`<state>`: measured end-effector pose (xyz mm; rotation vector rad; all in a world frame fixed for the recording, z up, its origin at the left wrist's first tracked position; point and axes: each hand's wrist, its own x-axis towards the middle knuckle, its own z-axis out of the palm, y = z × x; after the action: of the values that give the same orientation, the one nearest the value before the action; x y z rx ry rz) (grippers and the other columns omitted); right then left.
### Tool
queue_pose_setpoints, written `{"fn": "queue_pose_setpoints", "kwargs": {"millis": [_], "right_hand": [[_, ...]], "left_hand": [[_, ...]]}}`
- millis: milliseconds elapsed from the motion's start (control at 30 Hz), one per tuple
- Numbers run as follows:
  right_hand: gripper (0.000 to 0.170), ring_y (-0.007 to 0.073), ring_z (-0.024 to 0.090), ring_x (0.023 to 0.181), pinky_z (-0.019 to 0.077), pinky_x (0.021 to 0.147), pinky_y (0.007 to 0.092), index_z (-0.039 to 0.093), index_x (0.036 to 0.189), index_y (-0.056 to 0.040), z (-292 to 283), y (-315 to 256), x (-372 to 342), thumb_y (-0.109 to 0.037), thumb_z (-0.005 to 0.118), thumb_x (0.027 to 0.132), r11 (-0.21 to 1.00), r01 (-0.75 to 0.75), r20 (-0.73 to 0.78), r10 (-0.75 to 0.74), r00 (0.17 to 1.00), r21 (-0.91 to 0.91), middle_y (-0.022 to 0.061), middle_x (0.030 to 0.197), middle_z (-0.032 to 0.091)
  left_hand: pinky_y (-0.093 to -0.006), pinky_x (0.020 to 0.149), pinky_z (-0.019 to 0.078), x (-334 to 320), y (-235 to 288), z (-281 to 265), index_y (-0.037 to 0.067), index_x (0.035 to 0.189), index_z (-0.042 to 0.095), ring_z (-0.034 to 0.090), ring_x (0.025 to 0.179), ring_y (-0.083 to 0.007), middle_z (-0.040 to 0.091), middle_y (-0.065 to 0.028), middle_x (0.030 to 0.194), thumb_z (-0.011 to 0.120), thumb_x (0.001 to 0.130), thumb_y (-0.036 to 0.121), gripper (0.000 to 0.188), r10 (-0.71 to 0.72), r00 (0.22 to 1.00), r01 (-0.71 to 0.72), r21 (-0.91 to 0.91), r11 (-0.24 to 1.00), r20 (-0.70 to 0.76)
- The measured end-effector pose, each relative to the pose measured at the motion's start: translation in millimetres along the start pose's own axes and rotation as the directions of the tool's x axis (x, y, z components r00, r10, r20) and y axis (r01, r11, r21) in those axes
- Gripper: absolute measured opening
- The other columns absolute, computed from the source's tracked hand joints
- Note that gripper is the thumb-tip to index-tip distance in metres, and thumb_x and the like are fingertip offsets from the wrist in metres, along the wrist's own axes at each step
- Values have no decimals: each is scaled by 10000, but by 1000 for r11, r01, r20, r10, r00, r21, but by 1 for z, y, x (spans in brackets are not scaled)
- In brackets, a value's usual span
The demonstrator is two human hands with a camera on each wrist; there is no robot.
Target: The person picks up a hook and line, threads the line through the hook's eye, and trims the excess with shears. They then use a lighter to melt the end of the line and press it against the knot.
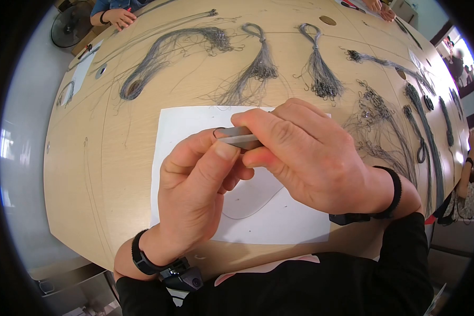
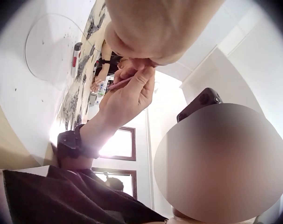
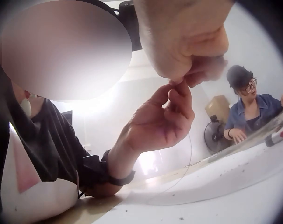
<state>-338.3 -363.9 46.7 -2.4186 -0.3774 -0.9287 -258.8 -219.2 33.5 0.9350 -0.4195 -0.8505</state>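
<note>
In the head view both hands meet over a white sheet of paper point(image 1: 187, 118). My left hand point(image 1: 192, 174) pinches a small dark fishhook point(image 1: 217, 131) between thumb and forefinger. With thumb and curled fingers, my right hand point(image 1: 313, 158) grips a flat grey metal tool point(image 1: 239, 138), whose end reaches the left fingertips. A thin clear line point(image 1: 255, 215) curves across the paper below. In the right wrist view this line point(image 3: 190, 147) hangs beneath the left hand point(image 3: 157, 121). The fingers hide most of the hook and the tool's other end.
Tied bundles of hooked lines point(image 1: 260, 66) lie beyond the paper, with more bundles point(image 1: 426, 131) at the right. Loose lines point(image 1: 160, 58) spread at the left back. A red and grey utility knife point(image 2: 76, 57) lies beside the line loop. Another person's hand point(image 1: 120, 18) rests across the table.
</note>
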Motion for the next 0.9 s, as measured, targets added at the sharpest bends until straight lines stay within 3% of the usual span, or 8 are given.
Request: {"fn": "queue_pose_setpoints", "kwargs": {"millis": [233,300,400,600,667,900], "right_hand": [[289,224,496,590,404,519,286,509,983,34,1,3,-2,-100,578,737,1000,6,10,-6,1000,8,104,706,526],[305,227,499,591,410,530,284,502,995,38,-2,4,-2,-147,565,760,987,-120,34,117,993,108,106,704,528],[328,227,499,593,415,542,282,495,1005,44,-9,3,3,-181,556,774,985,-154,46,151,988,80,106,700,529],[329,221,494,588,409,545,285,493,1013,37,-5,3,2,-179,554,773,997,-67,25,66,998,31,94,701,532],[327,221,497,593,407,544,285,493,1011,37,-5,4,2,-180,552,774,997,-72,34,71,997,35,94,707,537],[298,229,527,639,425,564,290,495,987,34,-6,2,2,-159,556,768,994,-101,96,97,991,33,103,749,558]], "left_hand": [[-204,574,396,1,1,0,42,955,549,542,665,-119,585,-69,838,509,823,116,156,-9,1000,9,3,1000,6],[-203,572,396,1,3,2,45,952,551,542,660,-120,587,-69,838,513,821,113,153,-11,1000,11,2,1000,-15],[-205,558,389,2,5,4,49,943,555,541,658,-118,588,-70,835,517,818,110,144,51,997,-51,3,999,-64],[-214,540,376,4,4,-2,35,925,557,540,653,-122,589,-79,829,529,811,105,136,109,994,-107,51,993,-33],[-223,617,443,3,5,-1,52,899,534,537,679,-107,573,-41,778,490,833,162,136,112,993,-107,141,984,-32],[-238,627,453,2,4,-1,67,887,532,552,703,-114,578,-42,788,491,828,130,95,116,993,-112,153,982,-18]]}}
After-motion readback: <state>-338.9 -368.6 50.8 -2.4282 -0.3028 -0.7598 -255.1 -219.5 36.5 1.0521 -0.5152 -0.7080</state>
